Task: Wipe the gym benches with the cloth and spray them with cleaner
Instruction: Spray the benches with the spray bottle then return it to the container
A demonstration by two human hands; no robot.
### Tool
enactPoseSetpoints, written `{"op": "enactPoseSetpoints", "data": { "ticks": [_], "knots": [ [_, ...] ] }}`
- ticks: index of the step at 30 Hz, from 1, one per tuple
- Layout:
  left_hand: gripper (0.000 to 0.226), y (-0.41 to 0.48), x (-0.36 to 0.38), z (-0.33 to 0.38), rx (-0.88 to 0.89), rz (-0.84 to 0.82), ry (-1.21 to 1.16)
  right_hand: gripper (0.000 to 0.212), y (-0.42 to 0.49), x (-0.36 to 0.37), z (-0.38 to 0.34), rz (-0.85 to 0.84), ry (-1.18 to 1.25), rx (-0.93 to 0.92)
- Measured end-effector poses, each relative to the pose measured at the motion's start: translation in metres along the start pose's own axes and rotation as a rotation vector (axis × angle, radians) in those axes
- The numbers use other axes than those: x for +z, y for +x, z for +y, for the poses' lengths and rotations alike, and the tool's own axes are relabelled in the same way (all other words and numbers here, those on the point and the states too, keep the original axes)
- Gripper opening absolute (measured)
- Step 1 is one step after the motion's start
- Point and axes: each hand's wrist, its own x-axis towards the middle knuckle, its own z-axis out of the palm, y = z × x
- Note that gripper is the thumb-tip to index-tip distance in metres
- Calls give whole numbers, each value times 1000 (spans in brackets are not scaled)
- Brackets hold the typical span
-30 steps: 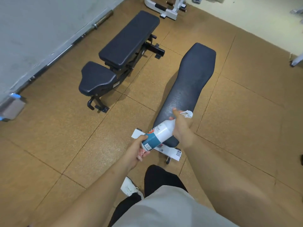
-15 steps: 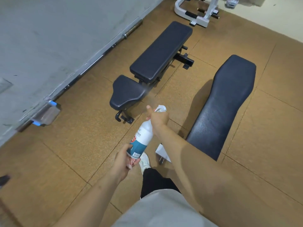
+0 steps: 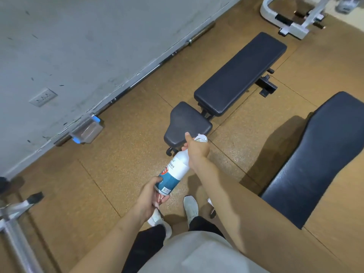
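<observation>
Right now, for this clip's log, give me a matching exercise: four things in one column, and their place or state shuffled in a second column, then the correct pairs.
Things:
1. spray bottle
2. adjustable bench
3. flat bench
4. barbell

Places or states:
A. lies on the floor along the foot of the wall
B. runs along the right side of the view
C. held in both hands, left hand at its base, right hand at its top
D. stands ahead of the bottle's nozzle, its seat pad nearest

Pairs: 1-C, 2-D, 3-B, 4-A

Bright, even indoor light; soft shadows beside the benches (edges bend, slightly blurred).
</observation>
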Motion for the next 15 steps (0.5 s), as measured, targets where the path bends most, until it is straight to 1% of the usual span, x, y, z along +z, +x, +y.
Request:
{"op": "enactPoseSetpoints", "data": {
  "ticks": [3,6,9,11,13,15],
  "knots": [
    [32,18,-22,25,-26,41,-91,21,5,46,-5,-73,-33,-62],
    [29,37,-53,56,-28,44,-167,13,7,101,-9,-205,-115,-104],
    [32,55,-92,96,-1,30,-232,8,6,162,-15,-273,-326,-177],
    [33,69,-125,128,14,42,-256,14,-3,206,-24,-335,-461,-206],
    [32,80,-162,158,26,41,-246,12,-13,247,-33,-424,-523,-244],
    [28,84,-199,190,57,44,-215,8,-24,289,-38,-496,-607,-339]
  ]
}}
